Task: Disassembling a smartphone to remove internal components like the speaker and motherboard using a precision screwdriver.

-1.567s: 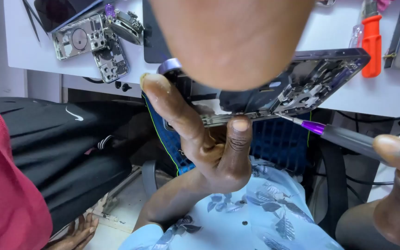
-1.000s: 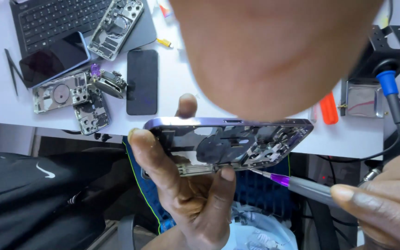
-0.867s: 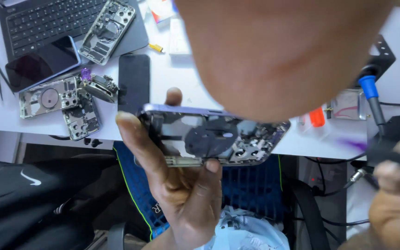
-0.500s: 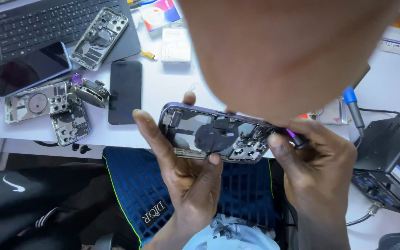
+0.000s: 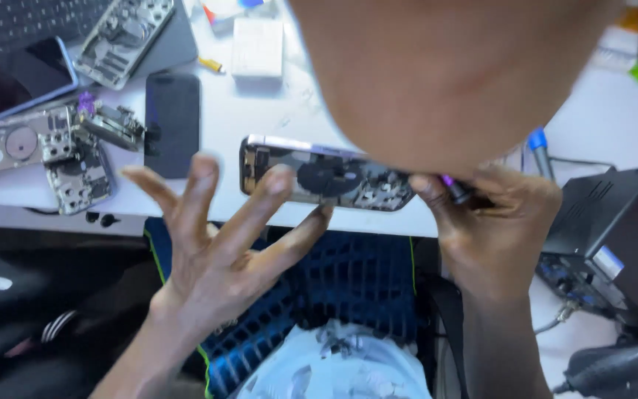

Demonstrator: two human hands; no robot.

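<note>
- An opened purple-edged phone housing, with its dark round coil and metal inner parts exposed, is seen lying at the front edge of the white table.
- The left hand is held in front of the housing with its fingers spread wide; nothing is gripped, and only the fingertips are seen at or over the housing's near edge.
- The right hand is closed around a thin dark tool with a purple collar, whose tip is at the right end of the housing.
- A flat black phone is laid on the table left of the housing, well apart from it.
- Further left, stripped silver phone frames are grouped.
- A black box-shaped unit is placed just right of the right hand.
</note>
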